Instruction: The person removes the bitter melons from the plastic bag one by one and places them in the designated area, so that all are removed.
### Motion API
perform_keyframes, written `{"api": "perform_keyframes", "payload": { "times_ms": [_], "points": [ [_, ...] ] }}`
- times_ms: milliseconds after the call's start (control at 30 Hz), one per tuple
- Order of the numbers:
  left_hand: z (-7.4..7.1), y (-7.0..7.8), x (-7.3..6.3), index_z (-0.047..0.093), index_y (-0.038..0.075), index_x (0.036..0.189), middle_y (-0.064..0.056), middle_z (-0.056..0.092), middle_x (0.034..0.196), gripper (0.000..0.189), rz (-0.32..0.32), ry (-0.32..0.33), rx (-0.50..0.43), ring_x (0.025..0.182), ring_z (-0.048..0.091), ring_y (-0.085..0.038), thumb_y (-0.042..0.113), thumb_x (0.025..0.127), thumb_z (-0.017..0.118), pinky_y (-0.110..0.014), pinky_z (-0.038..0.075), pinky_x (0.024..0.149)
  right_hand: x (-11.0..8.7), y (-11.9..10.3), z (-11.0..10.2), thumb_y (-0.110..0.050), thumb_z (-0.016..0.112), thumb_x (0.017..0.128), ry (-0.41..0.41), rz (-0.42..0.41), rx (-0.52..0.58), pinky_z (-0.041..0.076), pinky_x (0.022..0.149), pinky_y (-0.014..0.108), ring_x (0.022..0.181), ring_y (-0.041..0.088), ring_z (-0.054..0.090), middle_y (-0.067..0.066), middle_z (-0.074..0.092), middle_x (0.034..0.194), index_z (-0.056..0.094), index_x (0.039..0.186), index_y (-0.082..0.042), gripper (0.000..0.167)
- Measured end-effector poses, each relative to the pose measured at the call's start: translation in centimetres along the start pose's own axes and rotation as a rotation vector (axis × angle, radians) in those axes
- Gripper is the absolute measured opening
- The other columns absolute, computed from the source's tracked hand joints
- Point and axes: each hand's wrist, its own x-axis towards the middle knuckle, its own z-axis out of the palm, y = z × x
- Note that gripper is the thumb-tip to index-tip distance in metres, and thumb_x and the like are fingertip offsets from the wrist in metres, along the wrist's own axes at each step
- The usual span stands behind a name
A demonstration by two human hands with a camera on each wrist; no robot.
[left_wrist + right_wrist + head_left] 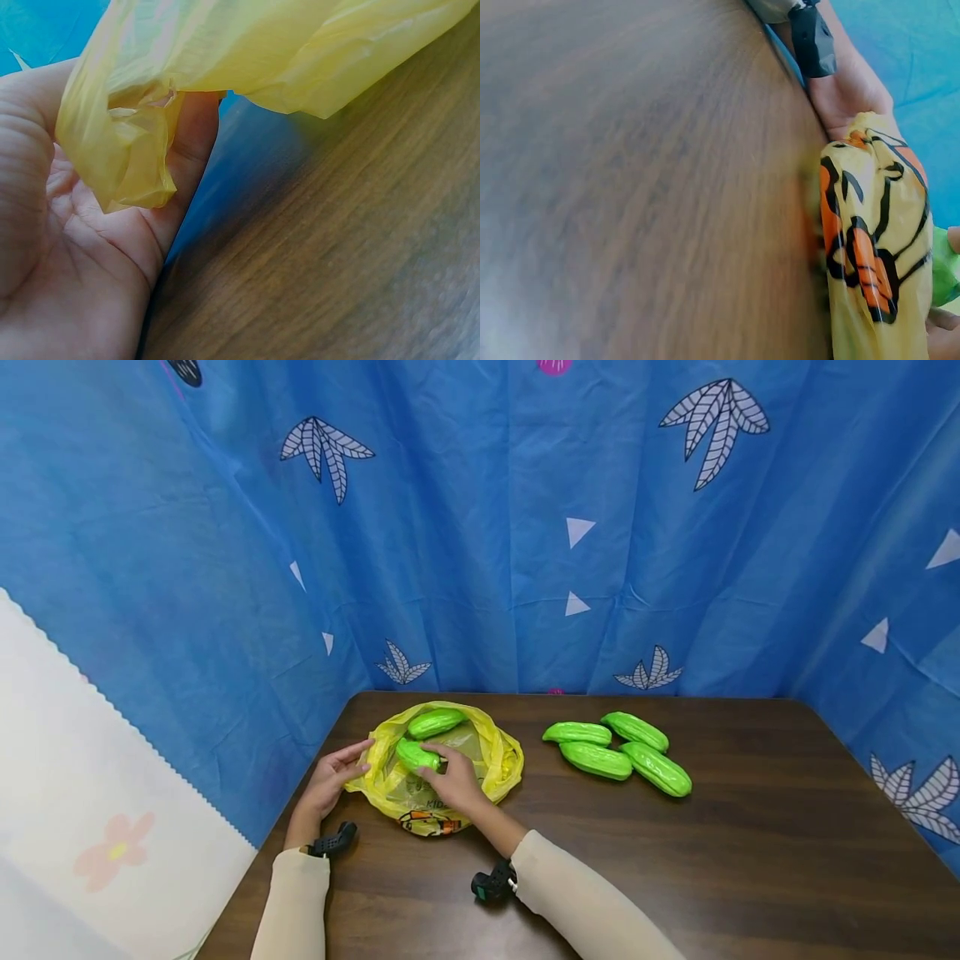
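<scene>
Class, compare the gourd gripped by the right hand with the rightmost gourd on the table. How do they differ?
The gripped gourd is within the mouth of the yellow bag; the rightmost gourd lies outside it on the table.
The right hand holds the gripped gourd; no hand touches the rightmost gourd.
In the head view, the hand partly hides the gripped gourd, while the rightmost gourd shows almost whole.
Both are bright green.

Head view: bright, even light; highlights on green vegetables [658,770]. Right wrist view: pale glare lower left on counter [630,187], grain soft. Left wrist view: hazy blue reflection.
</scene>
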Motion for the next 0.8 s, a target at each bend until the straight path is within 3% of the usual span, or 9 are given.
{"api": "perform_keyframes", "payload": {
  "times_ms": [67,133,200,267,367,467,667,800],
  "points": [
    [0.1,0.0,0.0,0.048,-0.009,0.145,-0.006,0.054,0.149,0.054,-0.008,0.003,0.002,0.132,0.044,0.005,0.003,0.097,0.067,-0.013,0.039,0.103,-0.1,0.1,-0.5,-0.017,0.069,0.098,0.000,0.007,0.024,0.044,0.060,0.030,0.048,0.014,0.032,0.010,0.060,0.141,0.064,0.138,-0.012,0.040],
    [0.1,0.0,0.0,0.048,-0.009,0.146,-0.006,0.054,0.148,0.054,-0.012,0.003,0.004,0.132,0.044,0.005,0.003,0.097,0.067,-0.012,0.039,0.103,-0.2,0.1,-0.9,-0.017,0.068,0.099,0.002,0.011,0.034,0.041,0.057,0.025,0.046,0.009,0.030,0.009,0.062,0.137,0.065,0.137,-0.013,0.038],
    [0.1,0.1,0.0,0.048,-0.008,0.146,-0.006,0.054,0.149,0.054,-0.014,0.006,0.002,0.132,0.044,0.004,0.004,0.097,0.067,-0.012,0.039,0.103,-0.3,0.0,-1.3,-0.016,0.067,0.099,0.005,0.010,0.054,0.040,0.053,0.026,0.045,0.010,0.035,0.010,0.063,0.136,0.065,0.136,-0.013,0.037],
    [0.0,0.1,0.0,0.048,-0.009,0.146,-0.006,0.053,0.149,0.054,-0.010,0.007,0.001,0.132,0.044,0.004,0.004,0.097,0.067,-0.013,0.039,0.103,-0.4,-0.1,-1.7,-0.015,0.066,0.100,0.006,0.009,0.074,0.044,0.054,0.027,0.051,0.017,0.050,0.012,0.061,0.137,0.065,0.137,-0.012,0.037],
    [0.0,0.0,0.0,0.048,-0.009,0.146,-0.004,0.055,0.148,0.054,-0.007,0.011,-0.006,0.131,0.046,0.003,0.003,0.097,0.067,-0.014,0.041,0.102,-0.5,-0.4,-2.2,-0.012,0.063,0.101,0.008,0.014,0.115,0.055,0.065,0.035,0.074,0.031,0.068,0.015,0.057,0.142,0.064,0.137,-0.011,0.036],
    [0.0,-0.1,0.0,0.047,-0.009,0.146,-0.001,0.055,0.146,0.054,-0.008,0.011,-0.013,0.129,0.047,0.004,0.003,0.097,0.066,-0.015,0.042,0.101,-0.7,-0.5,-2.7,-0.009,0.062,0.102,0.006,0.025,0.161,0.059,0.076,0.048,0.090,0.041,0.070,0.017,0.054,0.145,0.063,0.138,-0.009,0.036],
    [0.0,-0.2,0.0,0.048,-0.008,0.146,-0.007,0.052,0.150,0.053,-0.013,0.001,0.000,0.131,0.045,0.004,0.003,0.098,0.066,-0.014,0.041,0.102,-1.3,-0.6,-3.9,-0.005,0.060,0.102,-0.003,0.031,0.234,0.056,0.084,0.055,0.096,0.047,0.068,0.017,0.051,0.147,0.061,0.140,-0.006,0.038],
    [0.0,0.0,0.3,0.048,-0.008,0.146,-0.008,0.051,0.151,0.053,0.000,-0.004,0.012,0.133,0.044,0.003,0.002,0.098,0.065,-0.014,0.041,0.102,-1.5,-0.7,-4.7,-0.007,0.060,0.102,0.017,0.023,0.230,0.056,0.075,0.057,0.098,0.046,0.068,0.017,0.050,0.149,0.061,0.140,-0.011,0.038]
  ]
}}
